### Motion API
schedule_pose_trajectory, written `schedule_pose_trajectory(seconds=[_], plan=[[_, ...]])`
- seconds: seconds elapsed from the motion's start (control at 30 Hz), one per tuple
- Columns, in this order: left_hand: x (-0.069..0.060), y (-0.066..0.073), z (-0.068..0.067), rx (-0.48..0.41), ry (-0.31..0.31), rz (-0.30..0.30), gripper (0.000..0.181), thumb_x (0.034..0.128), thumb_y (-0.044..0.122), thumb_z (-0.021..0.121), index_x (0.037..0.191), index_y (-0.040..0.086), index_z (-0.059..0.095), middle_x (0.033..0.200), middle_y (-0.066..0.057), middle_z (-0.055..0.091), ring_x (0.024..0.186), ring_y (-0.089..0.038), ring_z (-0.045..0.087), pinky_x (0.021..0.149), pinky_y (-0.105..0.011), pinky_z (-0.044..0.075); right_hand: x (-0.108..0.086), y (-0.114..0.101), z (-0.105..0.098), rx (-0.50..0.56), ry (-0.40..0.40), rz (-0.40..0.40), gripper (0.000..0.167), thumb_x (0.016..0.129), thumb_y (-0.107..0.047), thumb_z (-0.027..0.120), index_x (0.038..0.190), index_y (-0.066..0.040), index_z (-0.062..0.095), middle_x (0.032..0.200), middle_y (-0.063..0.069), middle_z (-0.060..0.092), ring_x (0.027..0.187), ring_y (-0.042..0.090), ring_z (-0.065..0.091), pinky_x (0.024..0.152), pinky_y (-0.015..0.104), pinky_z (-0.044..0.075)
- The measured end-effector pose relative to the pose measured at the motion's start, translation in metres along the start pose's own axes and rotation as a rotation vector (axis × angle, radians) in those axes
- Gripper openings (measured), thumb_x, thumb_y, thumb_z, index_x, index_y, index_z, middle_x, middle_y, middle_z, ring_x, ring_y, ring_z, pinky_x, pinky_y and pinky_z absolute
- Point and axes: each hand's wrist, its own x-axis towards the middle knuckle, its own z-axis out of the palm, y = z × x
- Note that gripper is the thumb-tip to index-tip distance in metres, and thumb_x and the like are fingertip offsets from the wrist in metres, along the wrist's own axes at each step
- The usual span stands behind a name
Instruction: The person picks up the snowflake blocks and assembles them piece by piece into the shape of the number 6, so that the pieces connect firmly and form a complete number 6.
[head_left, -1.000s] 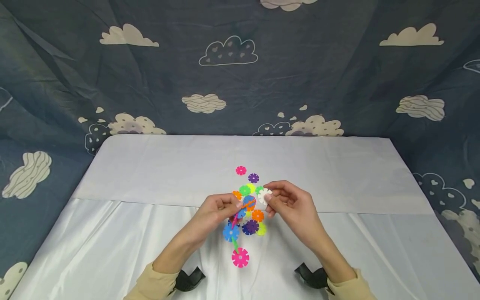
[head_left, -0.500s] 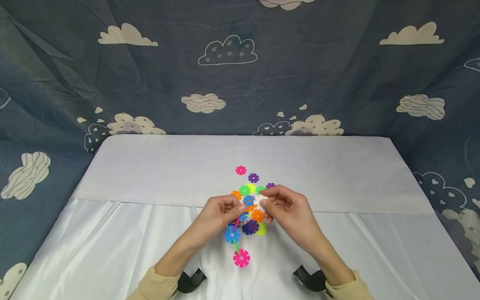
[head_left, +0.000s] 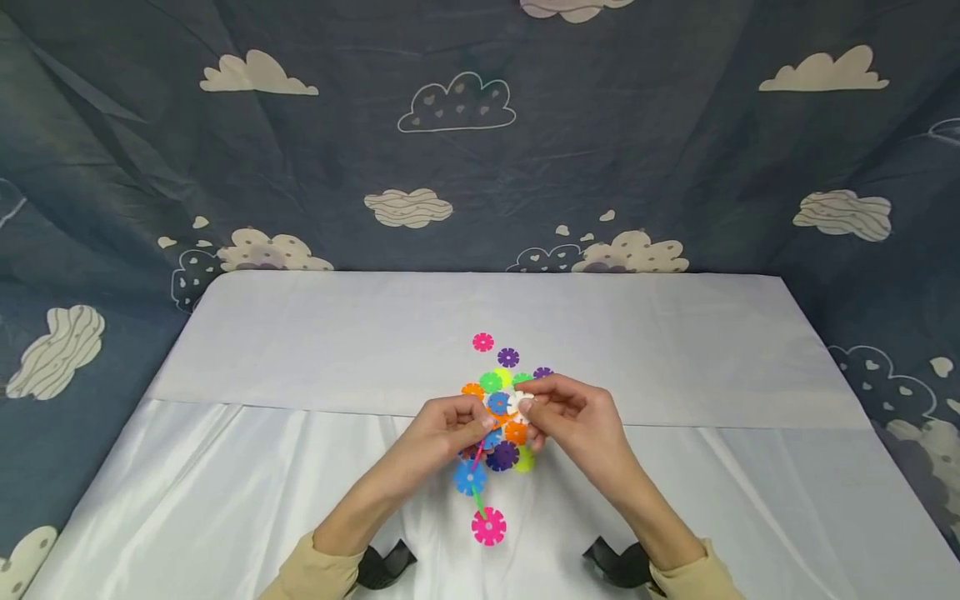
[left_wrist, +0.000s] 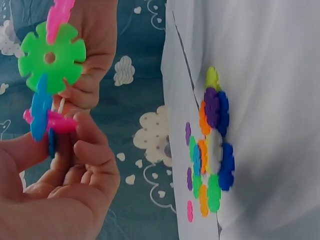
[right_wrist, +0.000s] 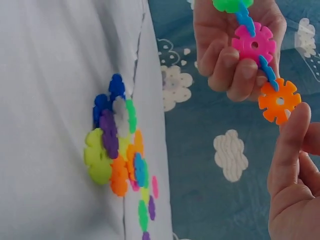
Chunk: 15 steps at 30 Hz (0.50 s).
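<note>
My left hand [head_left: 446,429] pinches a chain of toothed plastic snowflake discs near its upper end. From it hang a blue disc [head_left: 470,477], a green disc [left_wrist: 32,59] seen in the left wrist view, and a pink disc [head_left: 489,527] at the bottom. An orange disc [right_wrist: 291,99] forms the chain's upper end in the right wrist view. My right hand [head_left: 573,417] pinches a white disc [head_left: 516,403] between thumb and forefinger, close to that orange disc. Whether the two discs touch or interlock is hidden by fingers.
Below and beyond my hands, several loose discs lie in a cluster on the white tablecloth [head_left: 300,342], among them a purple one [head_left: 502,456]. A lone pink disc [head_left: 483,342] lies farthest back. A dark cloth with cloud prints [head_left: 480,167] hangs behind the table.
My hands have come closer together. The white disc has shifted left towards the chain's orange disc, and the hanging chain has moved slightly right and nearer to me.
</note>
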Motion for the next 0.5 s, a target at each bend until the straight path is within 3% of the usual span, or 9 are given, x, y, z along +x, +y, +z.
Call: schedule_pose_trajectory(seconds=[0.23,0.4,0.5], plan=[[0.002,-0.002,0.003,0.008,-0.022,0.003,0.018,0.0999,0.022,0.059,0.102,0.005,0.055,0.071,-0.003,0.047,0.062,-0.014,0.040,0.060,-0.025,0.035,0.000,0.008,0.006,-0.017,-0.010,0.010,0.021,0.093,-0.012,0.069,0.111,-0.001,0.070,0.087,0.023,0.063,0.062,0.026,0.061,0.062,0.032,0.055],[0.003,-0.003,0.003,0.037,-0.030,0.017,0.021,0.0999,0.027,0.059,0.098,0.006,0.059,0.067,0.001,0.043,0.057,-0.012,0.037,0.055,-0.023,0.032,0.000,0.011,0.012,0.034,-0.062,0.017,0.023,0.094,-0.012,0.067,0.115,-0.001,0.069,0.086,0.017,0.064,0.065,0.024,0.063,0.063,0.034,0.056],[0.003,-0.001,0.000,0.008,-0.036,0.025,0.020,0.1004,0.022,0.058,0.096,0.003,0.059,0.069,-0.002,0.049,0.061,-0.014,0.045,0.059,-0.023,0.037,0.002,0.014,0.011,0.077,-0.084,0.028,0.025,0.097,-0.012,0.063,0.119,0.002,0.065,0.086,0.020,0.065,0.069,0.025,0.064,0.066,0.035,0.057]])
